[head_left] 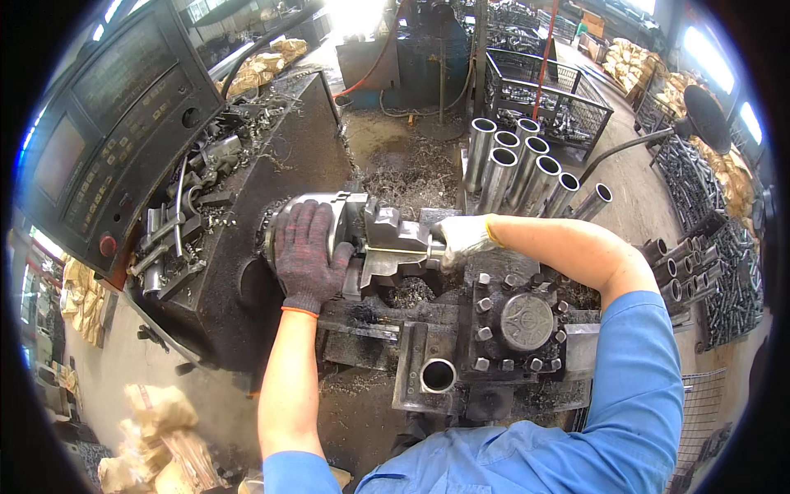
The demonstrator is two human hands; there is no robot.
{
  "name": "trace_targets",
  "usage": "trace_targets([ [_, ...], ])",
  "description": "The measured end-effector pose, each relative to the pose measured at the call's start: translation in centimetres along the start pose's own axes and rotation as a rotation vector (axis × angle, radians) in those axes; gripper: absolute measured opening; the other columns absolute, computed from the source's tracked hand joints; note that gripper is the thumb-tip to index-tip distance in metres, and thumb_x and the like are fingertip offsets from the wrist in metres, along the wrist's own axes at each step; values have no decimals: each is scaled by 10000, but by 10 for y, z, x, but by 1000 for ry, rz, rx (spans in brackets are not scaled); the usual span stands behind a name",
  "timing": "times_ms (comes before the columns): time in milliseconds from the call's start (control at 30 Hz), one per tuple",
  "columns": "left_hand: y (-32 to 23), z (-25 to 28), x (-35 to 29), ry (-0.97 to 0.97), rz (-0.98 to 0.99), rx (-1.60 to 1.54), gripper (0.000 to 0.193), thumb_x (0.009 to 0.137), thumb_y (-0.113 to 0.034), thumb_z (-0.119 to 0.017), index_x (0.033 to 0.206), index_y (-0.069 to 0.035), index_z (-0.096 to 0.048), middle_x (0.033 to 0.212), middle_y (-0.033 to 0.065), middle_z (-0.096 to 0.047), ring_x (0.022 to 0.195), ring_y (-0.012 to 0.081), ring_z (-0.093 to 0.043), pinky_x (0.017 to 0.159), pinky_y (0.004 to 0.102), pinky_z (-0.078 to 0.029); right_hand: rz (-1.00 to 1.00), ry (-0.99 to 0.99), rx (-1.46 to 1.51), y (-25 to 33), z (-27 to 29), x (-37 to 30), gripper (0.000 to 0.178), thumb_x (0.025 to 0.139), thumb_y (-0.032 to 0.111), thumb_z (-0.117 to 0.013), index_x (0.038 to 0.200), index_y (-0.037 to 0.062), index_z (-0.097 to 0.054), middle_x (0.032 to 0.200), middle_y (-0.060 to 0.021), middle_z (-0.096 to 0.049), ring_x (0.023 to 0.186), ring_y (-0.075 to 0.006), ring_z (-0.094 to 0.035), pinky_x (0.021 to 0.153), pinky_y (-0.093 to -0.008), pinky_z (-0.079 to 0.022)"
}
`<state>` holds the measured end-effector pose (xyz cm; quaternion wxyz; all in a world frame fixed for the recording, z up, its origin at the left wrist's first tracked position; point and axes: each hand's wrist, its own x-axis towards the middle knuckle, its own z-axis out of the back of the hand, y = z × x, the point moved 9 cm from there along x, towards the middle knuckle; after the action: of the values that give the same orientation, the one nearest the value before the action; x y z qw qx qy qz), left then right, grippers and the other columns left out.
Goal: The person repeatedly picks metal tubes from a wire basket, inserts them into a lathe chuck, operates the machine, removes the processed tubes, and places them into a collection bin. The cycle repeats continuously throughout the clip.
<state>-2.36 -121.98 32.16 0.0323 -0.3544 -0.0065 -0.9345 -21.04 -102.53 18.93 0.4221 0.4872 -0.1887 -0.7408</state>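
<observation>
Head view: left hand (pixel 311 253) lies flat on chuck (pixel 341 221), thumb apart; right hand (pixel 463 239) clamps workpiece (pixel 435 249). Tubes (pixel 499 179) and turret (pixel 527 323) flank right forearm (pixel 568 249).

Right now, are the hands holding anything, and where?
The right hand seems to grip the shiny metal part by its right end; the left hand rests on the round chuck.

No lettering readable
Small pale marks line the panel (pixel 105 152), beyond and to the left of the left grip (pixel 309 251), too fine to make out. The round cap (pixel 527 322), nearer the body and to the right of the right grip (pixel 463 240), bears a marking, also illegible.
</observation>
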Motion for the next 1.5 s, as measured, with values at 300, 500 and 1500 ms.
trace_targets([
  [300,-1,1,-4,-21,53,15,684,856,-384,-739,1448,-73,-593,1524,182,-546,1496,399,-437,1278,584,-273,95,-183,-171,37,2,9,644,672,216,-894,1202,-42,-634,946,-168,-756,826,-248,-728,711,-398,-587],
  [500,-1,7,-3,-50,33,-5,700,821,-366,-782,1434,-75,-610,1530,179,-563,1473,408,-463,1276,569,-291,66,-374,-310,39,-1,-26,683,710,243,-822,1310,2,-603,1097,-189,-733,1035,-319,-737,851,-429,-593],
  [1500,-102,58,-100,59,-122,-595,517,903,-131,-717,1416,-96,-663,1467,160,-650,1438,330,-556,1301,483,-316,35,-482,960,139,-242,-250,758,772,289,-934,1394,-15,-627,954,-80,-732,677,-108,-690,583,-267,-565],
])
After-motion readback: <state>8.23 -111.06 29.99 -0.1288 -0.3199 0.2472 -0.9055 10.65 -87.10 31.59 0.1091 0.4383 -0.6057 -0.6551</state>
